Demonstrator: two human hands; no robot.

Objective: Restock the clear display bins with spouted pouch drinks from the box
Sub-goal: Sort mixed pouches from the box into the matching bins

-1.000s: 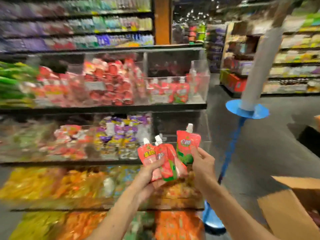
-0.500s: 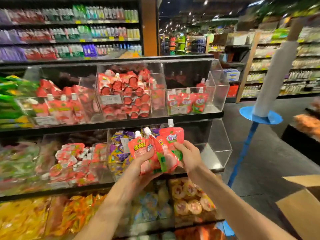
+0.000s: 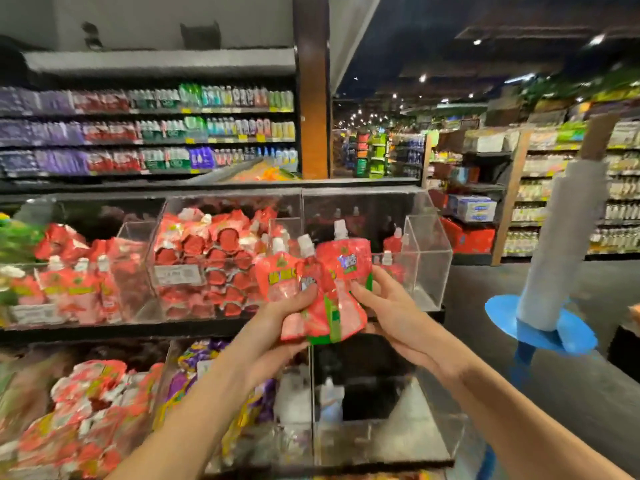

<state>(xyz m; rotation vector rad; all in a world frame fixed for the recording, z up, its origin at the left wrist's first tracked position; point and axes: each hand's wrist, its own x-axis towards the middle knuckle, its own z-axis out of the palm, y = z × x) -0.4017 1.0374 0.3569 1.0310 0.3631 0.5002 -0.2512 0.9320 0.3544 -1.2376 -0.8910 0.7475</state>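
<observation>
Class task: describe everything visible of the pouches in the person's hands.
Three glossy red pouches, seemingly soft plastic, each with a white spout on top; green trim at the base. Upright, fanned, overlapping. The left hand grips them from the lower left; the right hand holds the rightmost. A clear bin stands behind.

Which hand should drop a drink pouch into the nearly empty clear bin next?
Probably the right. The right hand holds a single pouch just in front of that bin, while the left hand grips two pouches bunched together, farther from it.
</observation>
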